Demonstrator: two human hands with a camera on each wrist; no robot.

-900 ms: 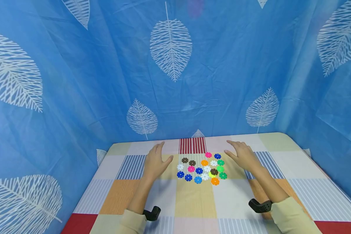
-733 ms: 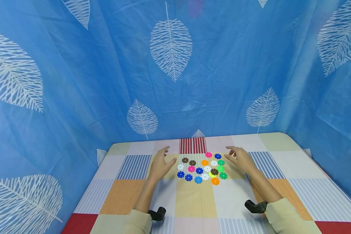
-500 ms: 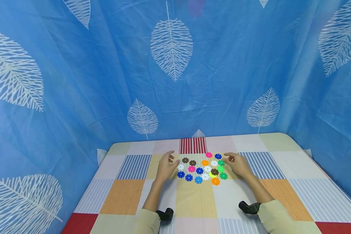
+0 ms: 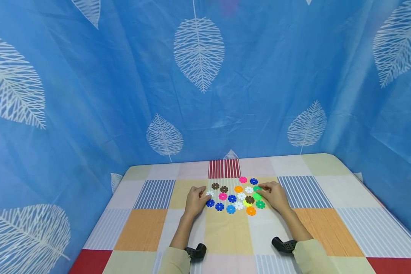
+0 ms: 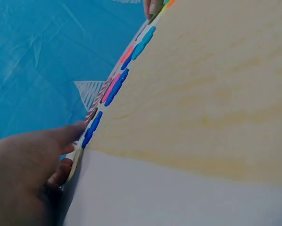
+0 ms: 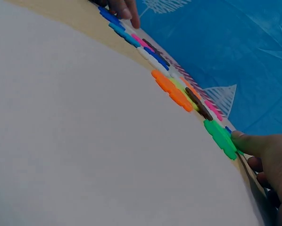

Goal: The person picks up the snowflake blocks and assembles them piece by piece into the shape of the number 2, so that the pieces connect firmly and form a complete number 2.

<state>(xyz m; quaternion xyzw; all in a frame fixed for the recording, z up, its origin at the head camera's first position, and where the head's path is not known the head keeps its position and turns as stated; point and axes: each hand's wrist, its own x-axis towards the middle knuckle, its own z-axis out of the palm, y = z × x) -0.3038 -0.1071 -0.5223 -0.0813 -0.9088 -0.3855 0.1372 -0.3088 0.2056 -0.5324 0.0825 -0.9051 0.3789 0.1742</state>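
Several flat notched plastic building discs, in many colours, lie spread in the middle of the cloth. At their left side my left hand (image 4: 194,201) reaches in, thumb and forefinger spread slightly about a white disc (image 4: 209,193) and beside a dark blue disc (image 4: 210,203). My right hand (image 4: 275,196) is at the right side, its thumb and forefinger tips at a green disc (image 4: 256,188). A bright green disc (image 4: 257,196) and another green disc (image 4: 260,204) lie just below its thumb. In the right wrist view the thumb overlaps a green disc (image 6: 221,140).
A brown disc (image 4: 249,199) lies over a yellow disc (image 4: 246,203); an orange disc (image 4: 251,211) is nearest to me. The patchwork tablecloth (image 4: 227,236) ends at a blue curtain (image 4: 260,114) with white leaves. Black wrist cameras (image 4: 196,252) sit below both hands.
Both hands have come inward and down to the discs from the two sides, their thumbs and forefingers drawing closer together. The discs keep their arrangement; the head view has shifted slightly.
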